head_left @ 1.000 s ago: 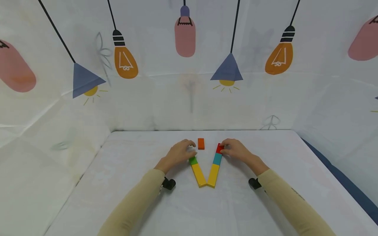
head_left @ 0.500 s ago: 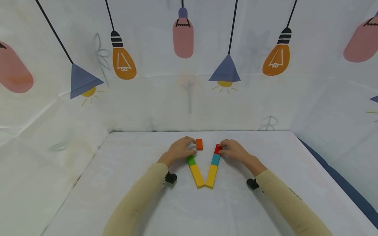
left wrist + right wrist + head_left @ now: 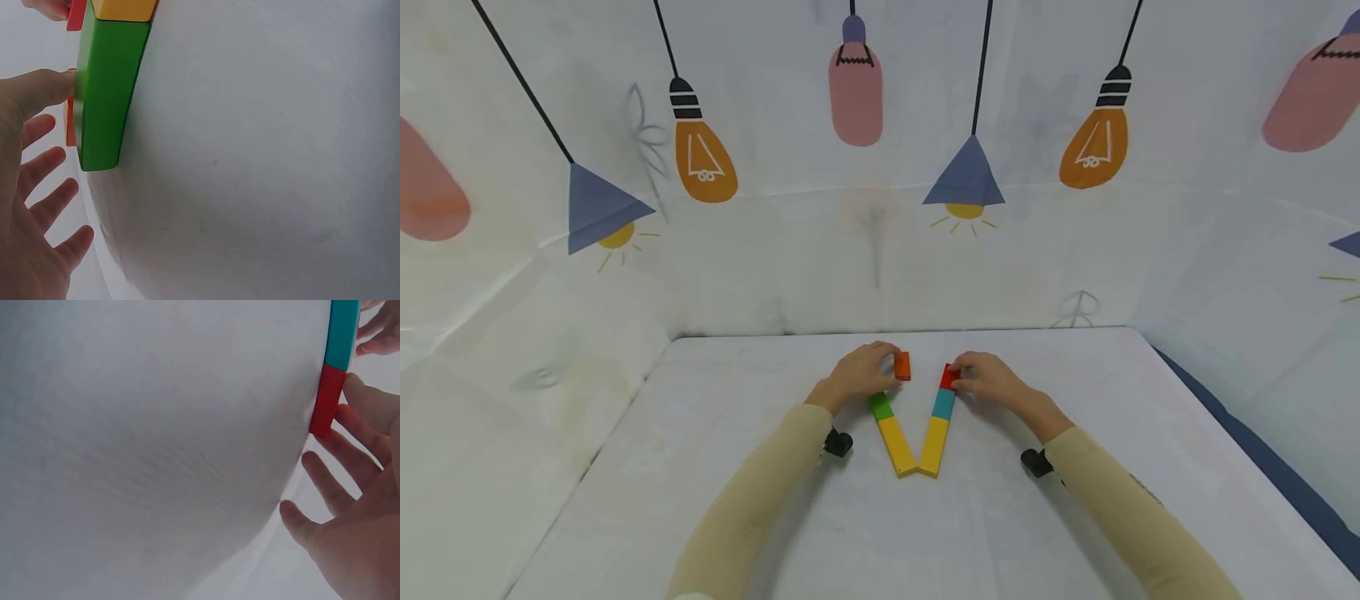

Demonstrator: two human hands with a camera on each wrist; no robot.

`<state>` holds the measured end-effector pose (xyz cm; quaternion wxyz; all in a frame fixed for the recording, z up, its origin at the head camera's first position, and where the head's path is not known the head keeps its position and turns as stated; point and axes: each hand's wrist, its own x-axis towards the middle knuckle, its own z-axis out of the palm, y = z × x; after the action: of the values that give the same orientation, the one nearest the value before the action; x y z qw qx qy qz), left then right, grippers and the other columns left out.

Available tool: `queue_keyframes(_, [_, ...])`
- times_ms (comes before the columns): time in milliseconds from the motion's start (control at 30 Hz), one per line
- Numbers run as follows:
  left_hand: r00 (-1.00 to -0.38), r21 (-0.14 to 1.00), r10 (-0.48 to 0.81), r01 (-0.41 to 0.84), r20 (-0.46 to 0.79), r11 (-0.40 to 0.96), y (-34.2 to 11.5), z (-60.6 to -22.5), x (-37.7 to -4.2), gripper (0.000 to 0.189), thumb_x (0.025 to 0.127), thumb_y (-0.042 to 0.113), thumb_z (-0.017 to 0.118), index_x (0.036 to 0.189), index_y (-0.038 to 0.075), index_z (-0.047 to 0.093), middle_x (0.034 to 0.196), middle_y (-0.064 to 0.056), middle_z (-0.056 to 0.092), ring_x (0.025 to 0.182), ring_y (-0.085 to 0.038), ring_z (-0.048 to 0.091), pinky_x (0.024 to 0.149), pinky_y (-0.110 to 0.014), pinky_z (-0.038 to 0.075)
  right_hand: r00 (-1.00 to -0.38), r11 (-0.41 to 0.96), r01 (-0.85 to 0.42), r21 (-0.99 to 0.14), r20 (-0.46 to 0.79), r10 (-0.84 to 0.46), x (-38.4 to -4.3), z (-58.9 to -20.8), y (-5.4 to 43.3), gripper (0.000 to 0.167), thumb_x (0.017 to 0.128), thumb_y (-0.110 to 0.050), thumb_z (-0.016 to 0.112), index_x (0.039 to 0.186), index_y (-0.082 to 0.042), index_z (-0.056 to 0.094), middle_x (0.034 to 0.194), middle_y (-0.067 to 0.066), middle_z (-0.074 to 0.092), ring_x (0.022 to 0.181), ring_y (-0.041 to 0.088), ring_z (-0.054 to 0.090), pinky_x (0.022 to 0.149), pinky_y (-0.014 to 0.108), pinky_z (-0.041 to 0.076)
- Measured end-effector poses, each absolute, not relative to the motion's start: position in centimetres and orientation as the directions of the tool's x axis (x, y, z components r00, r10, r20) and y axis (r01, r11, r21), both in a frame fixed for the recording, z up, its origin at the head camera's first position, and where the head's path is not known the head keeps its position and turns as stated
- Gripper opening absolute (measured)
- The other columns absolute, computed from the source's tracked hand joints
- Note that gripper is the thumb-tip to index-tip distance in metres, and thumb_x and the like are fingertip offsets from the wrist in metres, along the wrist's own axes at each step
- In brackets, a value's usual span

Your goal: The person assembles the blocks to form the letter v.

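Note:
In the head view, two rows of blocks form a V on the table. Its left row has a yellow block (image 3: 897,446) and a green block (image 3: 881,407). The right row runs from another yellow block (image 3: 933,446) through a teal block (image 3: 943,403) to a red block (image 3: 948,377) at the far end. My right hand (image 3: 992,382) pinches that red block; the right wrist view shows thumb and fingers at it. My left hand (image 3: 861,373) reaches beside an orange block (image 3: 903,367), thumb and fingers spread around its left side. The green block (image 3: 112,94) partly hides the orange one in the left wrist view.
The white table (image 3: 820,533) ends at a back wall sheet (image 3: 790,258) printed with hanging lamps. A small black device (image 3: 838,442) sits at the left wrist, and another black device (image 3: 1036,462) at the right.
My left hand has moved right and slightly away from me, up to the orange block. The right hand stays at the red block. The head view shifts slightly.

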<state>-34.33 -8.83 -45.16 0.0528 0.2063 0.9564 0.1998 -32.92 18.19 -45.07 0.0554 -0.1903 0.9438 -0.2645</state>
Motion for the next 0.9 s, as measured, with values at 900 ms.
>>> queue_keyframes(900, [-0.896, 0.49, 0.439, 0.352, -0.07, 0.797, -8.1, -44.8, -35.4, 0.045, 0.091, 0.026, 0.072, 0.133, 0.019, 0.057, 0.14, -0.003, 0.057, 0.12, -0.021, 0.052, 0.111, -0.04, 0.043, -0.927, 0.789, -0.308, -0.532, -0.019, -0.375, -32.9, -45.0, 18.2, 0.031, 0.093, -0.02, 0.068, 0.121, -0.007, 0.067, 0.128, 0.014, 0.064, 0.117, 0.031, 0.054, 0.109, 0.052, 0.044])
